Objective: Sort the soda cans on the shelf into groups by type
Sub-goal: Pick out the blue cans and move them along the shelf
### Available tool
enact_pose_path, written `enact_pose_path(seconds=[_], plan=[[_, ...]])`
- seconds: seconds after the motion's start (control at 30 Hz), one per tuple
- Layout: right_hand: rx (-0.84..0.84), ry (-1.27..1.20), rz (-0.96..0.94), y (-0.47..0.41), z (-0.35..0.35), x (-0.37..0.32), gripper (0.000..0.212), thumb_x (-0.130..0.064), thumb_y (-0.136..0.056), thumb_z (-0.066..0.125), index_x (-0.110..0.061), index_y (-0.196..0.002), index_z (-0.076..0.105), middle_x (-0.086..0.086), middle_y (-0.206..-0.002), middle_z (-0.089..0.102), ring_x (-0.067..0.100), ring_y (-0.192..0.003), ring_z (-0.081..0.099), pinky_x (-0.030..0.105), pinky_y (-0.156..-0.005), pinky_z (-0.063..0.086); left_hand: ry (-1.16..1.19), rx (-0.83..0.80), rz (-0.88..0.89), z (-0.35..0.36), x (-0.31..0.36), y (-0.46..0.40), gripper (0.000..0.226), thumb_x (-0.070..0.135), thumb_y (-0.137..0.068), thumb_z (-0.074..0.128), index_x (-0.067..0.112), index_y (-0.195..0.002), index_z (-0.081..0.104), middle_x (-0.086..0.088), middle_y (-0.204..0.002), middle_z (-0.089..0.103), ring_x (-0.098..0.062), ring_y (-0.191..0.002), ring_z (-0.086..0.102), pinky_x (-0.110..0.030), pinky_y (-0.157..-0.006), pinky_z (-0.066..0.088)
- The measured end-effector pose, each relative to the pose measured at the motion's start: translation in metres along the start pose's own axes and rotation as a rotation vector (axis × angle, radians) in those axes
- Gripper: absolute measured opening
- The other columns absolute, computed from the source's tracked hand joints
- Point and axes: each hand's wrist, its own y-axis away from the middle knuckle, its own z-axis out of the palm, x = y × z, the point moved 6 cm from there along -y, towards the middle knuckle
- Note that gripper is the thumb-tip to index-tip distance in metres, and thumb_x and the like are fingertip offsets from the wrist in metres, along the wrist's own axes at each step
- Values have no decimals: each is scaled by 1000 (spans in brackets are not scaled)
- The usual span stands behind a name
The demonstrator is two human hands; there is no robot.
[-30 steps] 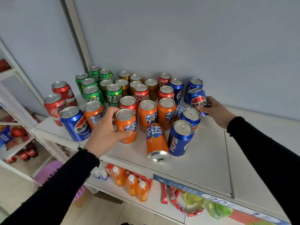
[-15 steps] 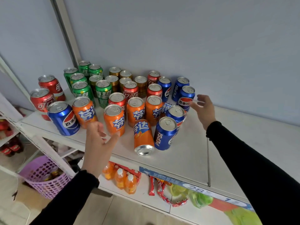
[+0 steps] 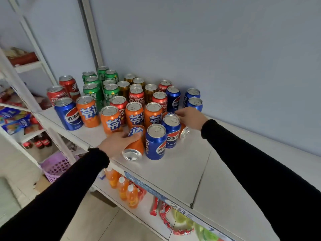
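A: How is the shelf (image 3: 182, 171) seen to be loaded?

B: A cluster of upright cans is crowded toward its back left. Green cans (image 3: 94, 92) are set at the rear, gold cans (image 3: 123, 88) just beside them, red cans (image 3: 137, 98) mixed through the middle and at the far left. Orange cans (image 3: 134, 114) are lined in a front row, with blue cans (image 3: 67, 115) at the left end, at the front and along the right.

A: And the left hand (image 3: 116, 144)?

B: It is laid over a tipped orange can (image 3: 136, 146) that lies on its side at the front, silver end toward the shelf edge. The fingers are curled over the can's body, so a loose grasp is shown.

A: The right hand (image 3: 189, 117)?

B: It is lowered onto a second fallen orange can (image 3: 184, 131), mostly hidden behind an upright blue can (image 3: 171, 131). The fingertips are reached toward the blue cans at the wall. Whether that can is actually clasped cannot be told.

A: Anything below?

B: Orange drink bottles (image 3: 123, 186) are stood on the lower shelf.
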Motion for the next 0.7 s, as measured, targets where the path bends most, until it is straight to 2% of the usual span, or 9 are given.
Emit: enact_pose_path(seconds=[0.07, 0.17, 0.23, 0.33, 0.43, 0.5, 0.63, 0.7], plan=[[-72, 56, -23, -12, 6, 3, 30, -34, -99, 50, -18, -113, 71, 3, -107, 73, 20, -97, 66, 42, -95, 54, -44, -1, -69, 1, 8, 0, 55, 68, -84, 58, 22, -115, 60, -1, -113, 65, -20, -101, 64, -30, -90, 50], [-111, 111, -43, -26, 15, 9, 27, -33, -96, 54, -17, -110, 70, 3, -104, 72, 21, -94, 67, 42, -94, 54, -68, -13, -140, -2, 11, -2, 56, 66, -84, 61, 18, -114, 61, -3, -109, 65, -18, -92, 65, -28, -77, 52], [-93, 76, -20, -25, 16, 12, 27, -34, -96, 55, -17, -111, 70, 3, -106, 72, 20, -94, 66, 40, -94, 54, -74, -4, -152, -4, 10, 0, 59, 67, -80, 65, 16, -110, 66, -2, -107, 70, -19, -93, 68, -32, -81, 57], [25, 2, -5, -11, 7, 12, 33, -36, -96, 58, -16, -120, 68, 3, -114, 70, 20, -100, 64, 33, -90, 52, 9, 74, -138, -7, 7, 5, 56, 67, -74, 71, 20, -103, 71, -2, -103, 74, -22, -95, 71, -41, -93, 57], [179, -240, -12, 14, 1, 19, 47, -44, -93, 62, -19, -132, 59, -4, -116, 65, 14, -102, 61, 27, -86, 49, 149, 160, -67, -7, 4, 14, 51, 63, -72, 76, 22, -104, 72, 1, -102, 77, -21, -95, 73, -43, -93, 57], [244, -468, -18, 32, 1, 24, 56, -46, -91, 66, -22, -140, 50, -8, -121, 59, 10, -108, 58, 27, -91, 49, 187, 209, 12, -5, 5, 21, 57, 65, -68, 78, 26, -109, 71, 7, -105, 76, -16, -97, 72, -41, -92, 57], [281, -806, -80, 57, 14, 33, 58, -32, -93, 68, -23, -144, 42, -4, -137, 57, 10, -118, 60, 33, -100, 52, 249, 325, 175, 4, 8, 34, 44, 38, -81, 79, 29, -122, 65, 14, -111, 72, -5, -100, 68, -28, -89, 52], [311, -873, -125, 65, 19, 36, 58, -23, -94, 68, -21, -145, 39, -6, -136, 57, 2, -118, 59, 24, -96, 52, 277, 368, 235, 6, 7, 35, 48, 27, -82, 81, 28, -125, 63, 12, -114, 72, -7, -103, 67, -28, -90, 50]])
